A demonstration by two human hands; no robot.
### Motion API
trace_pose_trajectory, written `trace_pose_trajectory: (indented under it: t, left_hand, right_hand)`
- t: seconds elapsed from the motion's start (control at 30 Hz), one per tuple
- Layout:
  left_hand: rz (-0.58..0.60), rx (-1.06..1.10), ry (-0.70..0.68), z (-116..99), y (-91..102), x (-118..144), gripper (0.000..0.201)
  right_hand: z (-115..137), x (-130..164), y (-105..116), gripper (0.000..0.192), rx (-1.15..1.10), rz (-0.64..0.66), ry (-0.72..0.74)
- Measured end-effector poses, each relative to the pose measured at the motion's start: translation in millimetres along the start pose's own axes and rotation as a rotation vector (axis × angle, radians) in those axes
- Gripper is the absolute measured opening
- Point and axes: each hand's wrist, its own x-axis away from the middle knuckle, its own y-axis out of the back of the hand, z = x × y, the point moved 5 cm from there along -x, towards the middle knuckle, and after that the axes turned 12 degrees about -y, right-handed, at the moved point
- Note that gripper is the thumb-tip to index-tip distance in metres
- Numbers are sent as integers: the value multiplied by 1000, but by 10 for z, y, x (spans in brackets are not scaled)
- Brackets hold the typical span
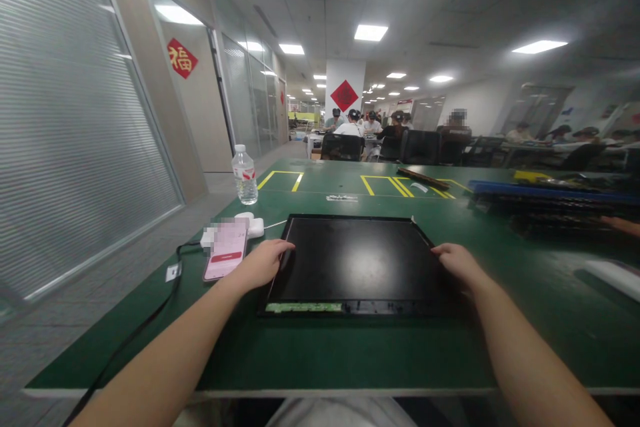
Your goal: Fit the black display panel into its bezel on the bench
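Observation:
A black flat display panel (350,260) lies face up in front of me, with a green circuit strip (304,307) along its near edge. My left hand (265,260) grips the panel's left edge, thumb over the top and the other fingers hidden below. On the opposite side my right hand (457,265) holds the right edge in the same way. Just left of my left hand a phone (229,257) with a pink screen rests on the table. Whether the panel touches the table or is slightly raised, I cannot tell.
A water bottle (245,177) stands at the back left of the green table (350,360), near white plugs (250,223) and a black cable (155,313). Yellow tape marks and a dark strip (423,178) lie farther back. Blue-edged parts (550,190) and another person's hand (623,223) are at right.

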Motion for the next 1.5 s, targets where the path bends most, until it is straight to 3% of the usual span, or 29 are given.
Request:
trace_pose_trajectory:
  t: [0.43,1.07,1.2,1.33,1.5]
  left_hand:
    - [-97,14,50,45,33,-53,48]
    - [-24,25,26,29,3,-25,55]
    - [-83,62,46,65,-69,-10,52]
    - [-167,119,149,126,-128,1,54]
    - [-219,170,201,166,-191,-61,46]
  right_hand:
    - [22,-55,-37,38,27,12,18]
    - [58,21,-22,38,46,14,34]
    - [80,9,-30,36,90,-44,93]
    - [112,12,-34,40,172,-109,120]
    - [143,5,-30,40,191,-82,109]
